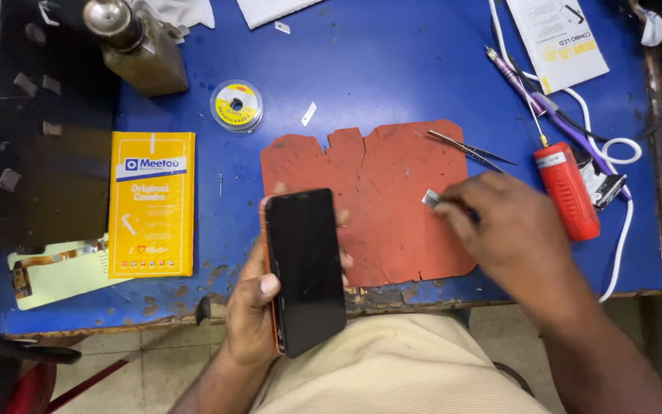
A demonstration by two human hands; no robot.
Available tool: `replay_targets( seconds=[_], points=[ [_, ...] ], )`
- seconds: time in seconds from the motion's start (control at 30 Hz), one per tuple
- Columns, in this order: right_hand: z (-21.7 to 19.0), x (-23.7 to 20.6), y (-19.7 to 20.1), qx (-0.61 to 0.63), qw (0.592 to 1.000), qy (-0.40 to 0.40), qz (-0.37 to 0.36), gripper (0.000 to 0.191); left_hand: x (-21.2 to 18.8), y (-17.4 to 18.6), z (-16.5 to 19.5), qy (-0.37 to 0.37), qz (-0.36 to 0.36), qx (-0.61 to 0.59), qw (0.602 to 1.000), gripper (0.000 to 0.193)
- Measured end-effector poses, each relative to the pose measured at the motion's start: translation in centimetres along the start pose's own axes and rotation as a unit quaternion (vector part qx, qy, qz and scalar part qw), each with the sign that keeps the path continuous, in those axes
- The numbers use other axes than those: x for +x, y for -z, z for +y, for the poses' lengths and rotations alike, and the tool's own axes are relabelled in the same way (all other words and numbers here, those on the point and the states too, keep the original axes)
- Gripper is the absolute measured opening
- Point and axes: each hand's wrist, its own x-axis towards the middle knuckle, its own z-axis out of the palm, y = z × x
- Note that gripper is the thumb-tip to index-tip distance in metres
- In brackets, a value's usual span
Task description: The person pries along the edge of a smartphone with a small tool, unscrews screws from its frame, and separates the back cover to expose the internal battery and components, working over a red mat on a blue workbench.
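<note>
Your left hand grips the phone by its edges, screen up, thumb on the left rim, over the near table edge and your lap. Its long axis runs toward and away from you, leaning slightly. Your right hand rests on the red mat, fingers pinched on a small metal piece at their tips. That piece lies to the right of the phone's top and a little beyond it, so the right hand is nearer it. Tweezers lie just beyond your right hand, and a red bottle just to its right
</note>
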Motion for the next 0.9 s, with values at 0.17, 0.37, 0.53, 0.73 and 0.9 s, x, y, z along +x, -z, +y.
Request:
replay_targets(
  seconds=[0.17,0.37,0.53,0.73,0.9],
  points=[
    [-0.6,0.6,0.0,0.025,0.994,-0.063,-0.091,0.022,0.0,0.0,-0.4,0.082,-0.053,-0.054,0.994,0.103],
    [-0.4,0.8,0.2,0.094,0.989,-0.068,-0.093,0.017,-0.8,-0.3,-0.7,0.14,-0.095,-0.023,0.985,0.1],
    [-1.5,-2.0,-1.1,0.272,0.96,0.043,0.054,0.018,-2.1,0.4,-2.4,0.202,-0.11,-0.011,0.973,0.101],
    [-2.9,-4.5,-2.4,0.289,0.948,0.106,0.077,0.023,-3.1,1.1,-3.2,0.22,-0.154,0.062,0.961,0.101],
    [-3.7,-4.2,-2.5,0.267,0.95,0.137,0.084,0.025,-3.1,0.8,-3.1,0.222,-0.154,0.043,0.962,0.103]
  ],
)
